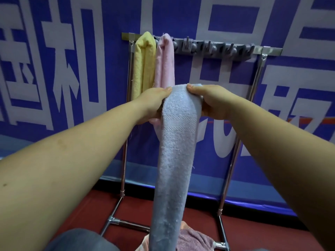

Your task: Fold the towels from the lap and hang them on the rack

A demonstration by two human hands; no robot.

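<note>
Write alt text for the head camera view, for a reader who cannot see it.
Both hands, left hand and right hand, hold up the top of a folded light blue towel before a metal rack. A yellow towel and a pink towel already hang there.

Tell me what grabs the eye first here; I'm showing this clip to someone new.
The long blue towel at centre, held up by its top end between the left hand and right hand, hanging down to the lap. Behind it, a yellow towel and pink towel hang side by side at the left end of the rack, against a blue wall with big white characters.
</note>
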